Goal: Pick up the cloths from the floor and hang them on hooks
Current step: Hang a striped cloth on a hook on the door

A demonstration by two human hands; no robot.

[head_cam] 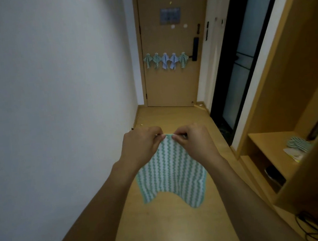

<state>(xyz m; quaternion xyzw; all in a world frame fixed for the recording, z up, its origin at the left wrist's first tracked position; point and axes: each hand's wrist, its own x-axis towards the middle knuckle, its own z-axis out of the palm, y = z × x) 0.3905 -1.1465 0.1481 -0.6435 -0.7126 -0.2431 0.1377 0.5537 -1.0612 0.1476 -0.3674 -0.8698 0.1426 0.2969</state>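
A green-and-white zigzag cloth [172,174] hangs in front of me above the wooden floor. My left hand [140,144] and my right hand [193,139] both pinch its top edge, close together, fingers curled. On the door [172,84] at the end of the corridor, several striped cloths [166,60] hang in a row from hooks. Two bare white hooks [179,26] sit higher on the door.
A white wall [54,91] runs along the left. A dark glass door [241,58] and a wooden shelf unit [272,140] stand on the right, with another folded striped cloth [298,143] on a shelf. Black cables [310,226] lie at bottom right.
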